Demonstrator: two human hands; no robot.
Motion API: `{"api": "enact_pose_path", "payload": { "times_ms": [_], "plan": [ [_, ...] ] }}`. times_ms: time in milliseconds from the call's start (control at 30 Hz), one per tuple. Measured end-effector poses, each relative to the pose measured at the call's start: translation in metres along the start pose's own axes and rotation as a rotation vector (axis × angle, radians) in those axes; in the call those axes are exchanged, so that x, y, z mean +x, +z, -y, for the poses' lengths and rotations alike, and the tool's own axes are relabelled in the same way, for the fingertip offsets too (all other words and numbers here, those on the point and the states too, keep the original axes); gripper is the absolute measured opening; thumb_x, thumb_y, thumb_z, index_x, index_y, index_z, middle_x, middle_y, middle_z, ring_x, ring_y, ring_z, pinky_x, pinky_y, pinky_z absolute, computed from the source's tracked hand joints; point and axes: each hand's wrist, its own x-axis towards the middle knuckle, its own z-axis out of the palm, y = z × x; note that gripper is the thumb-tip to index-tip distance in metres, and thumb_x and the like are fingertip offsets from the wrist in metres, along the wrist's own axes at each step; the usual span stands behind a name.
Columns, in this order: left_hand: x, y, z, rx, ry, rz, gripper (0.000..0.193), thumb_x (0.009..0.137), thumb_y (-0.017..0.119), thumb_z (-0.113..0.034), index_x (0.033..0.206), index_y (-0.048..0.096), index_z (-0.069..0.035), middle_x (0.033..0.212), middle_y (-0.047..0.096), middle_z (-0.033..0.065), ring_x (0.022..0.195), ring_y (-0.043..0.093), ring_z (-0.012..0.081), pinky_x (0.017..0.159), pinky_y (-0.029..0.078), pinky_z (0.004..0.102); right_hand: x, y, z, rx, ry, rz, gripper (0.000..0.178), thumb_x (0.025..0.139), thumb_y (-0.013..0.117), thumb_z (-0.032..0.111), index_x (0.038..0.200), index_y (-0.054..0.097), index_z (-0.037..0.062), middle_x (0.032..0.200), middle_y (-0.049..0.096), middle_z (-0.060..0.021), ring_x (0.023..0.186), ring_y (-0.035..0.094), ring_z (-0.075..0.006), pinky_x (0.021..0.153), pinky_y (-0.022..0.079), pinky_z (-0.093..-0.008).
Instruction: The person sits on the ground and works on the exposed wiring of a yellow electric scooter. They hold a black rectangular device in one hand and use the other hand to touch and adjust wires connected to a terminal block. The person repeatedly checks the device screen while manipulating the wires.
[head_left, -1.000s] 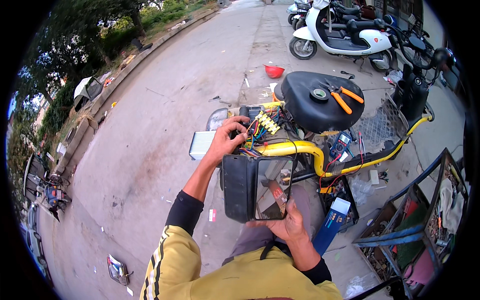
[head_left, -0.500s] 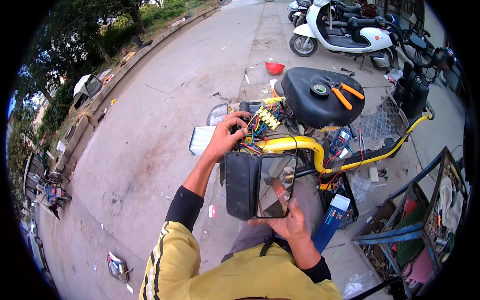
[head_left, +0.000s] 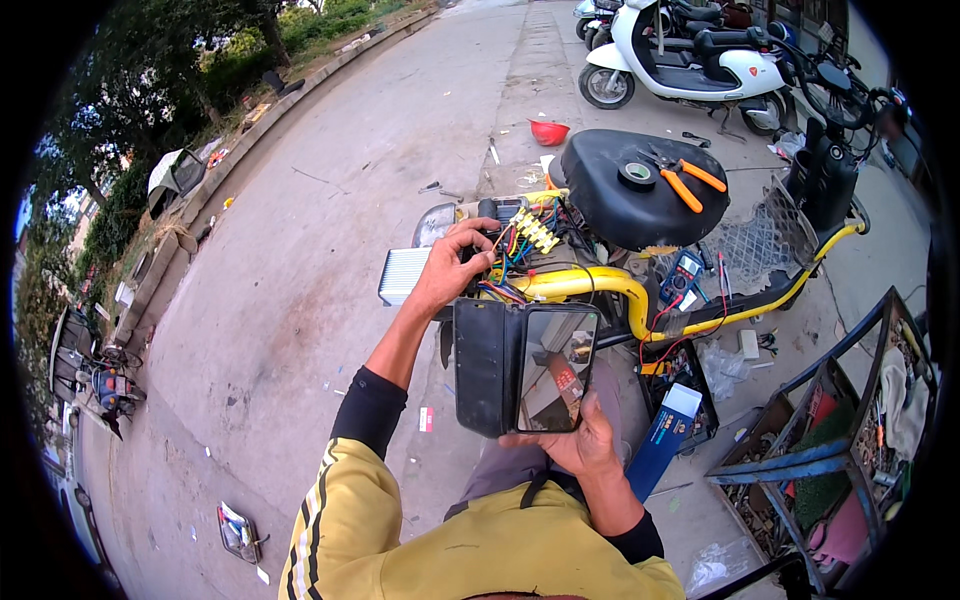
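My left hand (head_left: 452, 268) is curled into the coloured wire bundle (head_left: 515, 255) on the yellow scooter frame (head_left: 590, 285), fingers closed around wires. My right hand (head_left: 575, 445) grips the phone in its open black flip case (head_left: 520, 365) from below. I could tug a connector loose, or drop the phone. The pliers (head_left: 685, 182) and tape roll (head_left: 636, 173) on the black seat (head_left: 610, 200) could slide off; the multimeter (head_left: 682, 272) leads crowd the frame.

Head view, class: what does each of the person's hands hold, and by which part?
The right hand holds a black flip-case phone by its bottom edge. The left hand has its grip in the coloured wire bundle; which wire cannot be told.
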Motion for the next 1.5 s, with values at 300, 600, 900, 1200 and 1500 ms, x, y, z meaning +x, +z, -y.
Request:
{"api": "enact_pose_path", "payload": {
  "times_ms": [300,600,900,1200,1500],
  "plan": [
    [0.001,-0.002,0.0,0.016,-0.005,0.031,0.011,0.091,0.074,-0.012,0.092,0.071,-0.001,0.147,0.064,0.0141,0.137,0.055,0.0271,0.118,0.038,0.043,-0.002,0.0,0.0,0.0,-0.007,-0.015,0.094,0.105,0.06,0.056,0.172,0.015,0.009,0.167,0.042,-0.0129,0.141,0.056,-0.0397,0.102,0.052,-0.0766],
    [0.001,-0.001,0.001,0.003,-0.014,0.035,0.012,0.091,0.074,-0.013,0.091,0.07,-0.001,0.146,0.064,0.0137,0.135,0.055,0.0256,0.116,0.04,0.0415,-0.003,-0.001,0.0,-0.004,-0.011,0.001,0.095,0.104,0.06,0.056,0.172,0.015,0.0079,0.168,0.04,-0.0144,0.141,0.056,-0.0404,0.103,0.052,-0.0773],
    [0.001,-0.001,-0.003,-0.019,-0.012,0.023,0.013,0.088,0.075,-0.012,0.093,0.074,0.0,0.142,0.069,0.0118,0.135,0.056,0.0269,0.119,0.036,0.0433,-0.006,-0.009,-0.001,-0.011,-0.01,0.009,0.088,0.106,0.053,0.062,0.171,0.018,0.0141,0.161,0.049,-0.0167,0.139,0.057,-0.0454,0.104,0.048,-0.0795],
    [0.001,-0.001,0.0,-0.015,-0.026,0.027,0.012,0.089,0.075,-0.013,0.092,0.073,-0.001,0.144,0.067,0.0118,0.137,0.054,0.0267,0.119,0.036,0.0434,-0.007,-0.007,0.0,-0.014,-0.005,0.006,0.092,0.105,0.057,0.06,0.172,0.016,0.0113,0.164,0.046,-0.0152,0.139,0.058,-0.0419,0.103,0.05,-0.0782],
    [0.001,-0.001,0.0,-0.021,-0.024,0.023,0.013,0.087,0.075,-0.012,0.094,0.075,-0.001,0.144,0.068,0.011,0.137,0.054,0.0278,0.12,0.035,0.044,-0.005,0.005,0.003,-0.027,-0.017,-0.015,0.096,0.104,0.06,0.058,0.172,0.014,0.0079,0.171,0.036,-0.0146,0.141,0.056,-0.0413,0.101,0.053,-0.0767]
  ]
}}
